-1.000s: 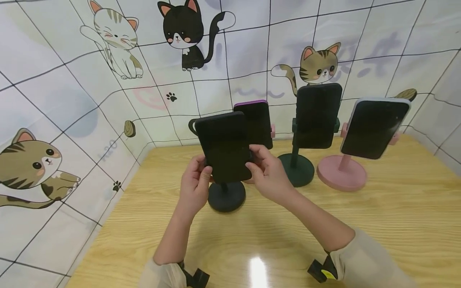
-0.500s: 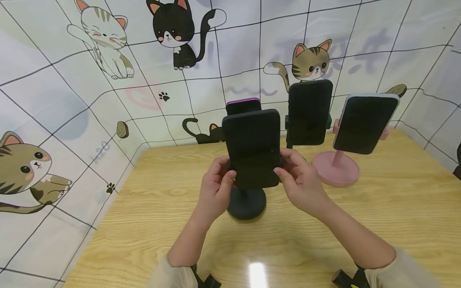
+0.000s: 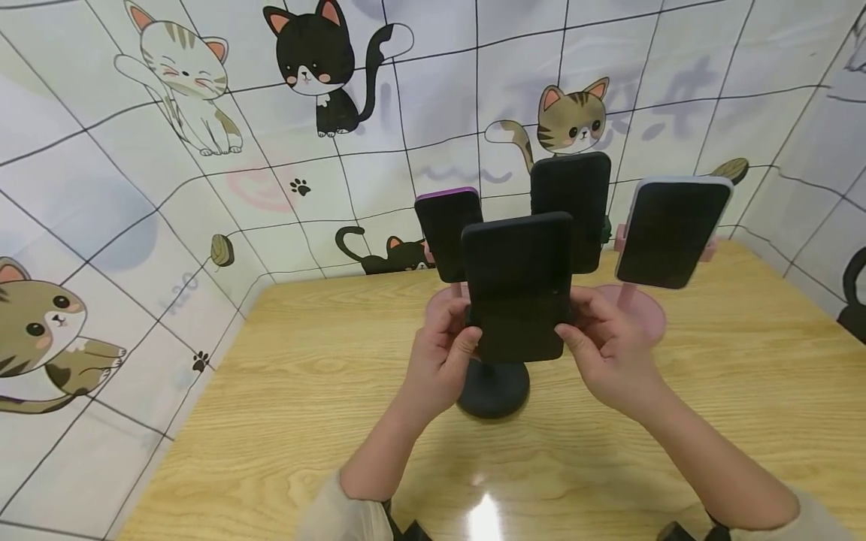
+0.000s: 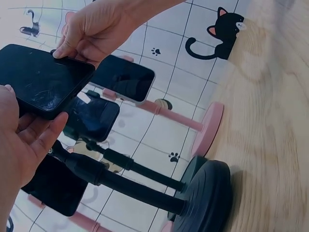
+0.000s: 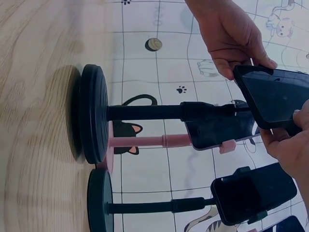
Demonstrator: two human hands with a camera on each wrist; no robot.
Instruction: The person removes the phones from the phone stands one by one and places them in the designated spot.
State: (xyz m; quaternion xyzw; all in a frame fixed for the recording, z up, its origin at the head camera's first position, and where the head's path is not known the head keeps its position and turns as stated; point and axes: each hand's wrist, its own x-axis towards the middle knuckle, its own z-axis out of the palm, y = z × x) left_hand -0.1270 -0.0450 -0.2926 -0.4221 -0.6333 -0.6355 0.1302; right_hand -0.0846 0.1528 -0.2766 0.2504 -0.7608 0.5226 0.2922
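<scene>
**Black glass, two hands: a phone held by its edges on a tall stand**

Black and glossy, the phone sits at the top of a black stand near the middle of the wooden bench, screen toward the person. The left hand pinches its left edge, thumb on the front near the lower corner and fingers behind; the right hand takes the right edge the same way. Both grips are closed on the phone itself, not on the stand. The left wrist view shows the left thumb under the slab and the right hand's fingertips on its far edge.

Judged from these views, the phone is a stiff, thin slab with a slick face and smooth sides, light enough for fingertips but apt to slide if squeezed only on the glass. The long edges are the sound place to hold, as both hands do. Fine scratches show on the screen in the left wrist view, so it marks easily. The stand looks top-heavy: a thin pole on a round base, so sideways force at the phone could probably tip it.

Close behind stand three more phones: a purple-cased phone on a pink stand, a dark phone on a dark stand, and a pale-cased phone on a pink stand. A careless swing could knock them.
</scene>
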